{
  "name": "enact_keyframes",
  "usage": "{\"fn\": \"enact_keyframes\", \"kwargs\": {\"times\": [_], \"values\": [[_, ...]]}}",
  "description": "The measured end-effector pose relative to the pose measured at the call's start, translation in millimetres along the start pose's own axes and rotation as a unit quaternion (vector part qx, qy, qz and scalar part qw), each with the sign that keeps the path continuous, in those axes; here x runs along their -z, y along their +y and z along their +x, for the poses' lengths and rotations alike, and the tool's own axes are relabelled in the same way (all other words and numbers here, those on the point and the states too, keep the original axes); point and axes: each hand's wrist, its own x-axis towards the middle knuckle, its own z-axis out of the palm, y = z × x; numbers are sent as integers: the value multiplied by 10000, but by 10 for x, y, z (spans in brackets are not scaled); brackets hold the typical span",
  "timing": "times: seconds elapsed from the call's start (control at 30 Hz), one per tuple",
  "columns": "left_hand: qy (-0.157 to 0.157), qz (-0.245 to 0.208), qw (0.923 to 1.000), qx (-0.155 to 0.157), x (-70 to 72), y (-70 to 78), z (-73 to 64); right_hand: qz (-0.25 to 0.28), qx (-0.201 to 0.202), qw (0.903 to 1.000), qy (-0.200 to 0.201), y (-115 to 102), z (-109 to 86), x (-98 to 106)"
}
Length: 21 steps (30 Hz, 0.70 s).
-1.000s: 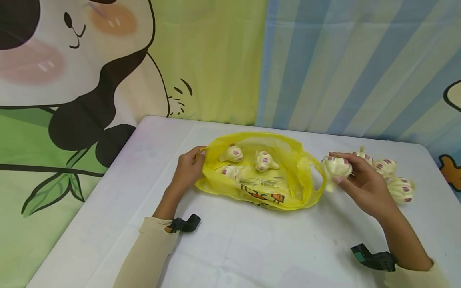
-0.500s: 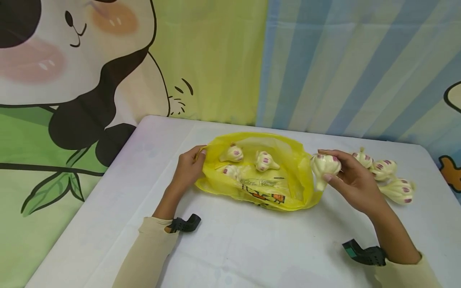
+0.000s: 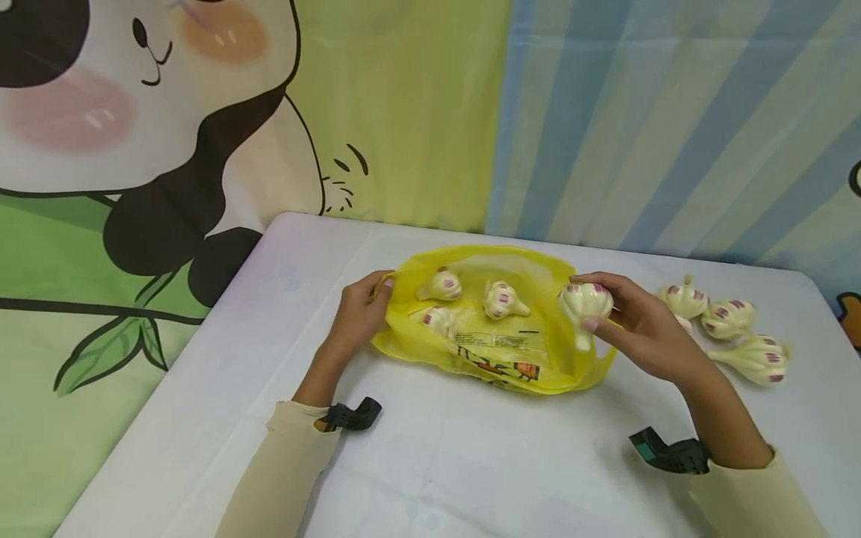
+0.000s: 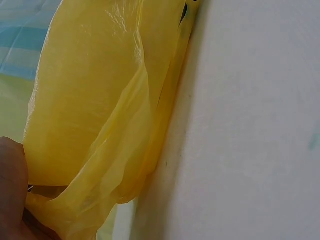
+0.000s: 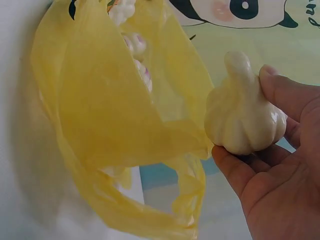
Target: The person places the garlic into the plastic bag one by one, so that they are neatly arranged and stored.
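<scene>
The right hand [image 3: 639,325] has moved leftward with a glossy cream garlic bulb with purple streaks [image 3: 585,302]; a second ago it was out beyond the bag's handle loop, and now it stands at the right rim of a thin yellow plastic bag [image 3: 403,340]. The bulb thus seems closer to lining up with the bag's mouth, though it is not among the three similar bulbs [image 3: 503,300] inside. Thumb and fingers pinch it round the body, stem downward; whether it touches the plastic I cannot tell. The left hand [image 3: 365,308] is where it was, pinching the bag's left rim.

The bag lies near the far edge of the white-covered table [image 3: 471,463]. Toward its far right corner sit loose garlic bulbs [image 3: 728,320], at least three, one more perhaps half hidden.

On the bag, fine printed lines [image 3: 501,340] are too small to read, and a dark-and-orange print [image 3: 498,366] is too creased to make out. No brand is legible.
</scene>
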Motion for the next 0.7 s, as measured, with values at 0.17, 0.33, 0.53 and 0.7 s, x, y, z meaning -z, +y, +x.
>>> {"fn": "enact_keyframes", "kwargs": {"times": [0.17,0.33,0.53,0.7], "values": [[-39,1,10000,44,11,19,-5,-7,-11,9999,-117,0,96,-25],[-16,52,10000,66,19,19,3,-11,108,9996,-274,-10,183,-32],[30,38,9999,128,28,5,13,42,81,9983,-584,-8,322,-43],[-57,-53,9996,279,4,9,12,-96,-29,9971,-753,-14,446,-50]]}}
